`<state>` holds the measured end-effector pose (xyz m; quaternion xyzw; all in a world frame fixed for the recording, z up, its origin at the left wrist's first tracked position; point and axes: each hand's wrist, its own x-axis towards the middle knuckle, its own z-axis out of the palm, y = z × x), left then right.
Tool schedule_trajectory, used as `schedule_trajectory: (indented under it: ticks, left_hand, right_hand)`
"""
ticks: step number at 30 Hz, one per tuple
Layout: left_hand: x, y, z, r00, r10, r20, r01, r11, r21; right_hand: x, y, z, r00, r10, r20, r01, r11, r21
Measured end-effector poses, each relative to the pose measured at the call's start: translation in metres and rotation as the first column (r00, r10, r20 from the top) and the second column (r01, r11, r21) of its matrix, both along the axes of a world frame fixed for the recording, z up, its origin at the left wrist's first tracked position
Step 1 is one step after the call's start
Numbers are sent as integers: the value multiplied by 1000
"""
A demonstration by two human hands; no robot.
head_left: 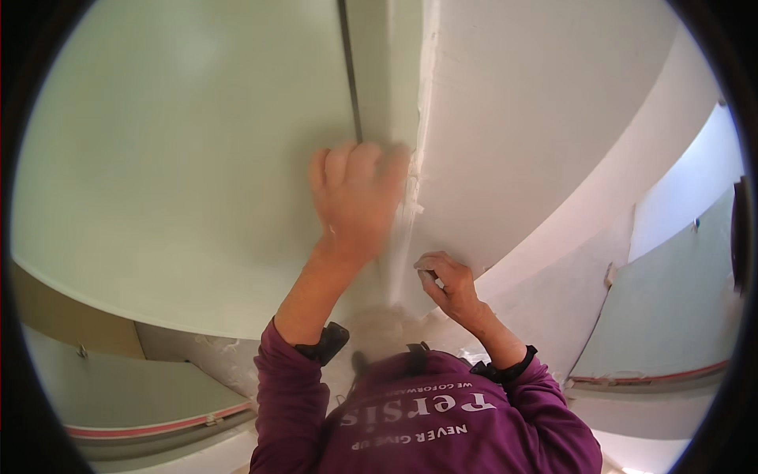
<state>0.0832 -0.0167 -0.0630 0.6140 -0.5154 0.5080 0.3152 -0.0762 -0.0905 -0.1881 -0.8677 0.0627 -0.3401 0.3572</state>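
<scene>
My left hand (357,197) is raised to the edge of a large pale green panel (189,174), where a dark narrow gap (349,63) runs upward. Its fingers are curled and slightly blurred; whatever they may hold is hidden. Beside its fingertips, a rough white filler strip (424,110) runs down the corner between a pale green frame (379,71) and a whitish wall (537,103). Lower and to the right, my right hand (452,283) is near the wall with bent fingers closed toward the thumb. White dust coats its fingertips, and anything small between them cannot be made out.
Another pale green panel (671,292) with a reddish strip (655,379) along its edge stands at right. A similar panel (118,387) is at lower left. Bright light comes through an opening (695,174) at upper right. The floor (387,324) below looks dusty.
</scene>
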Motion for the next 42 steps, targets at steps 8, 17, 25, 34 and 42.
schedule_trajectory:
  ticks: [8,17,25,34,42]
  left_hand:
    - [10,-9,1,985,-160,60,153,982,108]
    - [11,1,14,983,-185,-22,185,964,192]
    - [17,2,16,971,-240,-19,238,947,216]
    - [26,20,33,927,-367,-69,373,901,222]
    - [28,21,56,940,-313,136,215,853,475]
  right_hand:
    - [2,4,3,991,-71,116,69,997,26]
    - [29,5,108,943,-149,297,120,986,113]
    - [70,-3,113,925,-135,356,103,989,108]
    - [75,-5,111,830,-208,517,253,967,-17]
    - [66,-5,117,877,-166,451,161,986,50]
